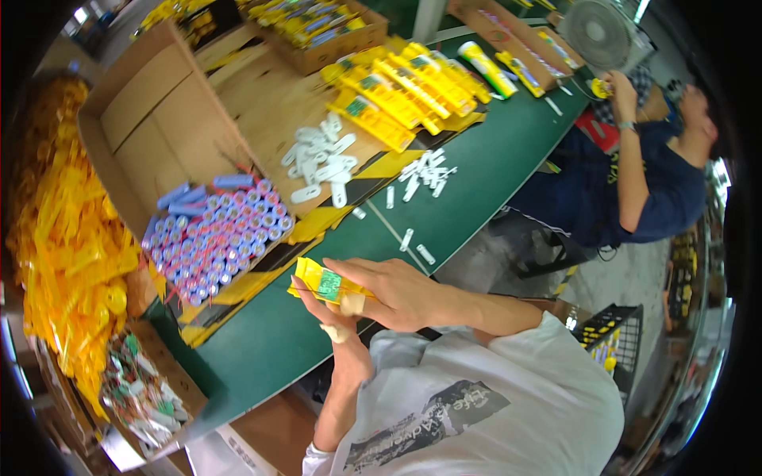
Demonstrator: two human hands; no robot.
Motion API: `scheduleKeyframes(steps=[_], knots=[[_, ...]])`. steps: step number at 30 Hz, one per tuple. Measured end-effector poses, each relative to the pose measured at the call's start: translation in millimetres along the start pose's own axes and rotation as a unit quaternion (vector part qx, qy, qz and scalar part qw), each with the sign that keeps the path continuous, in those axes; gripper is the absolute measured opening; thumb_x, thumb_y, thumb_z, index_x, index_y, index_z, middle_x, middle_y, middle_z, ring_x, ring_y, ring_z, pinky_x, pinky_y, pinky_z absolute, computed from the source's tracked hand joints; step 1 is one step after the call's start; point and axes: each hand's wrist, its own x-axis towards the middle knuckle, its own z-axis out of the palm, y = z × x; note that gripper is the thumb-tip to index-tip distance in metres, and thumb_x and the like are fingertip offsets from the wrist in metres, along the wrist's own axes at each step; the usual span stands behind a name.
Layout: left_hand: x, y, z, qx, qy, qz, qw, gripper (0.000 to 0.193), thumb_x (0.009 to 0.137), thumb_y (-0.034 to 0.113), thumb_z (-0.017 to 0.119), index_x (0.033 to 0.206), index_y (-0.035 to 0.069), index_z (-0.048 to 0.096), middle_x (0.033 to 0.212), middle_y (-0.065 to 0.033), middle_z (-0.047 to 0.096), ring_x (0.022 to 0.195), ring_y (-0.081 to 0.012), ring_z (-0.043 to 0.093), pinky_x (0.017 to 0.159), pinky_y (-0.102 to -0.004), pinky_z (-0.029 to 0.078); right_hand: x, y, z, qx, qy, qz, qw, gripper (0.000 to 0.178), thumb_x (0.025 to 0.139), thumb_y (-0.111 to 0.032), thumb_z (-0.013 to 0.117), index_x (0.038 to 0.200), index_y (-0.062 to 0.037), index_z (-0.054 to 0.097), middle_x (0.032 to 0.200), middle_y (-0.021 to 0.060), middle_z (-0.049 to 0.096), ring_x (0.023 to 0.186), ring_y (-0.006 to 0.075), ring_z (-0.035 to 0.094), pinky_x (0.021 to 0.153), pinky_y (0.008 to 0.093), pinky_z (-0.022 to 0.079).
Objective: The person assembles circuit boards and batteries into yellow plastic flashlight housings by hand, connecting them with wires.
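Observation:
Close to my body, I hold a yellow plastic casing (306,274) over the near edge of the green table. A small green circuit board (329,284) shows in the casing, with a thin dark wire beside it. My left hand (348,346) grips it from below, fingers partly hidden. From above and the right, my right hand (393,292) closes over the casing's other end. Beige coverings wrap some fingertips. Nearest on the table lie a few small white pieces (425,254). Beyond them is a pile of small white parts (429,172).
A cardboard box (163,103) with blue cylindrical cells (218,238) stands left. White strips (321,163) and yellow casings (397,91) lie farther back. Orange plastic parts (63,262) heap at far left, above a box of wired boards (139,389). A co-worker (635,166) sits right, near a fan (595,36).

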Motion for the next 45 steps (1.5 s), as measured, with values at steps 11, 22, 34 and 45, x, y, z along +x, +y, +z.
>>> scheduleKeyframes(steps=[11,22,34,45], knots=[[24.8,-5.2,103.3,0.567,0.109,-0.257,0.775,0.072,0.104,0.022,0.048,0.155,0.01,-0.002,0.121,-0.0272,0.059,0.08,-0.026,0.07,0.074,-0.0349,0.059,11.3,135.4,-250.9,-0.09,0.374,0.105,0.917,0.046,0.079,-0.019,0.079,0.12,-0.0027,0.064,0.101,0.0066,0.072,0.088,0.0132,0.065,0.08,0.0278,0.052],[16.9,-2.7,94.2,0.607,0.105,-0.246,0.749,0.031,0.101,0.008,0.051,0.129,-0.006,0.048,0.108,-0.0188,0.064,0.086,-0.0224,0.069,0.073,-0.0321,0.058,109.4,161.4,-298.0,-0.183,0.277,0.177,0.926,0.044,0.08,-0.03,0.075,0.114,-0.0013,0.069,0.105,0.0149,0.073,0.097,0.0271,0.07,0.086,0.0343,0.052],[19.2,2.6,92.0,0.572,0.123,-0.27,0.765,0.031,0.102,0.01,0.052,0.129,-0.005,0.05,0.107,-0.0154,0.063,0.088,-0.0198,0.067,0.074,-0.031,0.057,190.8,28.8,-190.6,-0.214,0.137,-0.005,0.967,0.03,0.085,-0.026,0.069,0.102,-0.0023,0.071,0.094,0.0168,0.073,0.085,0.0298,0.071,0.075,0.0366,0.055],[106.7,165.3,138.8,0.744,0.245,0.109,0.612,0.016,0.097,0.013,0.055,0.104,-0.001,0.059,0.081,-0.0074,0.065,0.064,-0.013,0.064,0.055,-0.0248,0.049,216.3,-49.8,-10.2,-0.274,-0.084,-0.221,0.932,0.032,0.083,-0.024,0.067,0.106,-0.0011,0.068,0.102,0.0171,0.068,0.099,0.0351,0.063,0.088,0.0436,0.049]])
